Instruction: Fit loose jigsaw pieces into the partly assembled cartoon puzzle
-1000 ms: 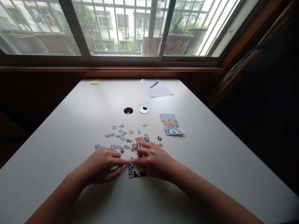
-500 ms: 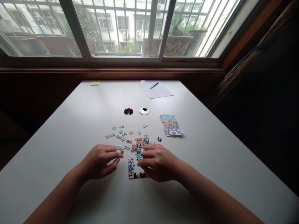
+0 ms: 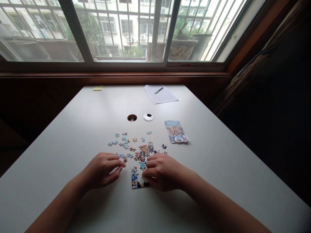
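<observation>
A small joined block of jigsaw pieces lies on the white table between my hands. My right hand rests on its right side, fingers curled and pressing on the pieces. My left hand lies just left of the block, fingers loosely bent and apart, index tip near a loose piece, holding nothing I can see. Several loose puzzle pieces are scattered beyond my hands, with a second joined cluster above my right fingers.
A printed puzzle picture card lies to the right of the pieces. A cable hole and its white cap sit further back. Paper with a pen and a yellow note lie by the window.
My left hand drew back to the left, away from the joined block. My right hand slid slightly down and stays on the block. The view shifted a little.
</observation>
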Action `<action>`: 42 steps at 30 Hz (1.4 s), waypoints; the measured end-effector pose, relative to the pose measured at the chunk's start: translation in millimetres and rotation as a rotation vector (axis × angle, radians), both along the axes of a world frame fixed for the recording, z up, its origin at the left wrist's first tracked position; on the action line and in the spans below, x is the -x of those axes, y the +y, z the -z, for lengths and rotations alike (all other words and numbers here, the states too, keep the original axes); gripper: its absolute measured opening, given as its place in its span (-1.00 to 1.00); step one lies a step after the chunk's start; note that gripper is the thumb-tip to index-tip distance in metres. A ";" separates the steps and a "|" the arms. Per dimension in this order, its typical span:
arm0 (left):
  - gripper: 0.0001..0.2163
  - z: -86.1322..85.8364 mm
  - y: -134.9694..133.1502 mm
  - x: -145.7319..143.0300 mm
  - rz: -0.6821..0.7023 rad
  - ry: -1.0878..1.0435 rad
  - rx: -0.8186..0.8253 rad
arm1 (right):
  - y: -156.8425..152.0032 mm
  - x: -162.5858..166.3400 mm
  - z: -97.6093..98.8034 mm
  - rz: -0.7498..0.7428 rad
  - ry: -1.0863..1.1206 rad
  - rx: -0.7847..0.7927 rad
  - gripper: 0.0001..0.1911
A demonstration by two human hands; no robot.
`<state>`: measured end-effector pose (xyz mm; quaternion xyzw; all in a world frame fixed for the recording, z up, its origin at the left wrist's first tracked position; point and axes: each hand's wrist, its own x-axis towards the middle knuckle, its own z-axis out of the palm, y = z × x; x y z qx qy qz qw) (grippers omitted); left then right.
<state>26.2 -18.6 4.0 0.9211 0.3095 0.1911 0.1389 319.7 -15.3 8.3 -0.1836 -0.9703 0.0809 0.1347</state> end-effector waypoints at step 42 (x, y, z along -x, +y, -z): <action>-0.80 1.1 -0.1 1.0 0.003 0.016 0.015 | -0.1 -3.6 1.5 0.012 -0.025 0.048 -0.85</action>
